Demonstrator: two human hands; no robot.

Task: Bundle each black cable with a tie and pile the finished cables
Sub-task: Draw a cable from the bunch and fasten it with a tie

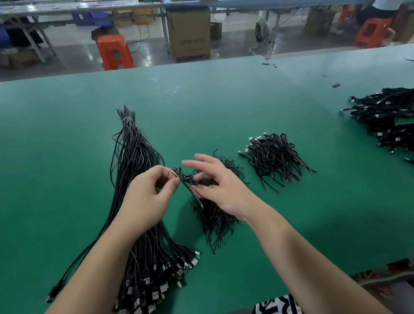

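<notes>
Two hands were in view, both raised over the green table (221, 95). Left hand (146, 197) had thumb and forefinger pinched together on one end of a small coiled black cable (186, 178). Right hand (221, 187) held the other side of the same coil with thumb and lower fingers, its index and middle fingers lifted and spread. The coil sat directly between the two hands, touching both, above the tie pile.

Four cable groups counted on the table. One long bunch of unbundled cables (134, 161) lay under the left forearm, tied near its far tip with a pale band, USB plugs fanned toward the near edge. One loose heap of short black ties (216, 219) lay beneath and just beside the right hand. One pile of finished cables (272, 157) lay to the right of the hands, apart from them. One larger cable heap (392, 118) sat at the far right edge, well apart.

Two orange stools (114, 50) stood on the floor beyond the table, plus one cardboard box (190, 34).
</notes>
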